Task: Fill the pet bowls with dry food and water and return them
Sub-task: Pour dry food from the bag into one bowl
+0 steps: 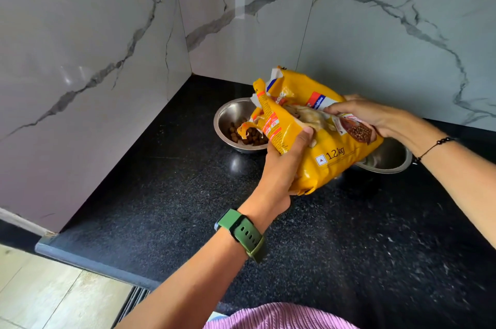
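tipping the yellow food bag on its side over the black counter, the person has its torn mouth aimed down and to the left, hanging right above the left bowl so the dry food drops inside rather than scattering. a small heap of brown kibble already lies in the bottom of that steel bowl, which sits in the corner near the marble wall. the left hand has its grip clamped on the bag from below, near the opening, thumb pressed on the front face, which looks meant to steer the spout and bear the weight. the right hand has its grip closed on the upper rear part of the bag, fingers curled over the top, lifting that end to set the slope and so the flow. a second bowl stands on the counter just behind the bag, half hidden; its contents cannot be told. by my judgement the feeding step is underway and water remains to be done.
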A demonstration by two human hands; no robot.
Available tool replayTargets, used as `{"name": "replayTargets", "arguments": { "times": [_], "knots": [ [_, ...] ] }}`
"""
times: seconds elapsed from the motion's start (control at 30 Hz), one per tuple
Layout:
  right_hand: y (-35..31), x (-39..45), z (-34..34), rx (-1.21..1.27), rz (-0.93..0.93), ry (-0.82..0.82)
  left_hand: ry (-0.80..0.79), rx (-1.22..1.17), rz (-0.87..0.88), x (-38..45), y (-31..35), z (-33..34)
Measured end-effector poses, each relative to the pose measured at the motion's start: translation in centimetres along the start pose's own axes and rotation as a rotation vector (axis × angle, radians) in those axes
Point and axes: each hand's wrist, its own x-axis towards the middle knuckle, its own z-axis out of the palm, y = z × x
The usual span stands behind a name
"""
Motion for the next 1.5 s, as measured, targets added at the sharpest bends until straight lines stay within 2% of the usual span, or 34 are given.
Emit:
{"name": "replayTargets", "arguments": {
  "times": [0.23,0.4,0.6,0.77,1.2,1.5],
  "knots": [
    [-0.2,-0.1,-0.3,0.104,-0.088,0.027,0.019,0.041,0.101,-0.1,0.0,0.1],
    [-0.6,-0.3,-0.4,0.036,-0.044,-0.013,-0.028,-0.002,0.029,-0.3,0.4,0.0],
    [-0.7,-0.4,-0.3,0.131,-0.105,0.044,0.009,0.027,0.118,-0.1,0.6,0.1],
    [-0.9,-0.1,-0.3,0.005,-0.024,0.012,-0.008,-0.003,0.020,-0.3,0.2,0.2],
    [-1.0,0.3,-0.4,-0.007,0.020,-0.013,-0.004,-0.015,-0.021,0.0,1.3,0.8],
    [-1.5,0.2,-0.4,0.013,-0.021,-0.006,0.017,-0.005,0.004,0.2,1.4,0.7]
  ]
}}
